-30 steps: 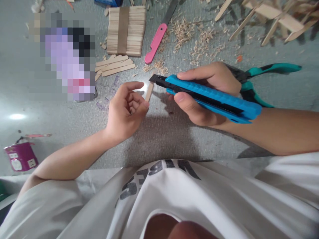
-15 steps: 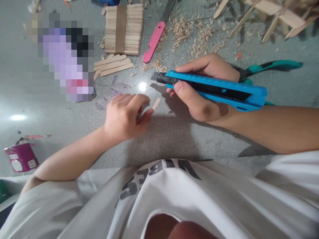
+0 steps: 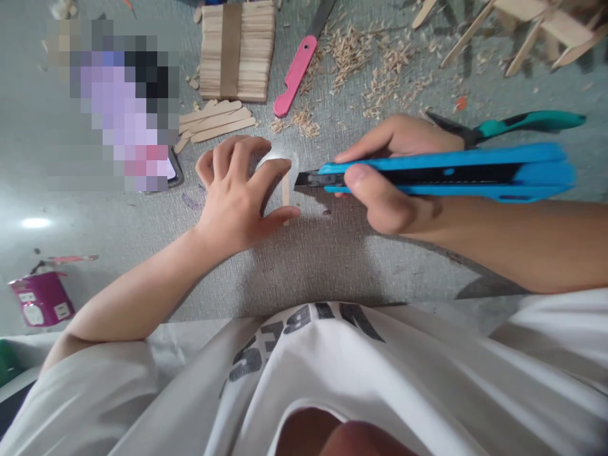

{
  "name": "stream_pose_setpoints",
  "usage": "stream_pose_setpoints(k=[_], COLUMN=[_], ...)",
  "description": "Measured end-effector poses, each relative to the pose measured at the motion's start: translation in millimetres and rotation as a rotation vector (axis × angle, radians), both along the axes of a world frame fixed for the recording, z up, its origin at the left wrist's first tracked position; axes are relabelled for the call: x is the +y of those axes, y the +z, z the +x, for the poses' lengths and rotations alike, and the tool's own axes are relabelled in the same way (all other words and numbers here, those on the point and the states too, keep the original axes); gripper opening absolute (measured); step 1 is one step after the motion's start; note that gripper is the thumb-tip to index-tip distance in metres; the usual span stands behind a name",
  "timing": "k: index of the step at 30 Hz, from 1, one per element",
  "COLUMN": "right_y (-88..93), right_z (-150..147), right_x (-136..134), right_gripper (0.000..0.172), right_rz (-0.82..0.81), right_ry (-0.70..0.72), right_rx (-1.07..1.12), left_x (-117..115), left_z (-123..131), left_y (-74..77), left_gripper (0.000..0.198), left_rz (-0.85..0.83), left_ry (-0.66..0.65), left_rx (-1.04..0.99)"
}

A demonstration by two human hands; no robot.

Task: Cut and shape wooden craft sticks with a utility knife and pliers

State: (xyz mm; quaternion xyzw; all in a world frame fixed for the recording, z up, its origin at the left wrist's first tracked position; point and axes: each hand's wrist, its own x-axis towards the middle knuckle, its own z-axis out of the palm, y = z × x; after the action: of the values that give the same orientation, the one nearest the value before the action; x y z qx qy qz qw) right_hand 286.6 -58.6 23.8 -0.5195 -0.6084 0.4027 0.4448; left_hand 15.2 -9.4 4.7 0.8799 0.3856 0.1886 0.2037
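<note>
My left hand [image 3: 237,193] pinches a short piece of wooden craft stick [image 3: 285,190] between forefinger and thumb and holds it against the grey floor [image 3: 332,266]. My right hand [image 3: 389,177] is closed round a blue utility knife [image 3: 446,172]. The knife lies level, its dark tip pointing left, right beside the stick piece. Whether the blade touches the wood I cannot tell.
A bundle of craft sticks [image 3: 237,52] with loose sticks [image 3: 216,121] lies beyond my left hand. Farther right are a pink-handled blade [image 3: 295,75], wood shavings [image 3: 375,69], teal-handled pliers [image 3: 513,123] and a stick structure [image 3: 532,25]. A purple carton [image 3: 40,299] sits left.
My left hand turned the stick piece upright on the floor and spread its fingers over it. My right hand swung the knife level and brought its tip to the stick.
</note>
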Motion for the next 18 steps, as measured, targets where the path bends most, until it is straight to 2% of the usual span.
stream_pose_setpoints(k=[3, 7, 13, 18], right_y=[8.2, 8.8, -0.3, -0.6], right_z=[-13, -19, -21, -21], right_x=[-1, -3, -6, -5], right_gripper=[0.013, 0.009, 0.006, 0.006], right_rz=[0.144, 0.181, 0.301, 0.332], right_ry=[0.04, 0.074, 0.031, 0.022], right_rx=[-0.143, -0.272, -0.275, -0.3], left_x=[-4, -8, -12, -17], left_z=[1, 2, 5, 9], left_y=[-1.4, -3.9, -2.5, 1.0], left_gripper=[0.068, 0.067, 0.073, 0.073], left_rz=[0.036, 0.049, 0.068, 0.056], left_ry=[0.042, 0.06, 0.104, 0.15], left_rx=[0.013, 0.012, 0.048, 0.111])
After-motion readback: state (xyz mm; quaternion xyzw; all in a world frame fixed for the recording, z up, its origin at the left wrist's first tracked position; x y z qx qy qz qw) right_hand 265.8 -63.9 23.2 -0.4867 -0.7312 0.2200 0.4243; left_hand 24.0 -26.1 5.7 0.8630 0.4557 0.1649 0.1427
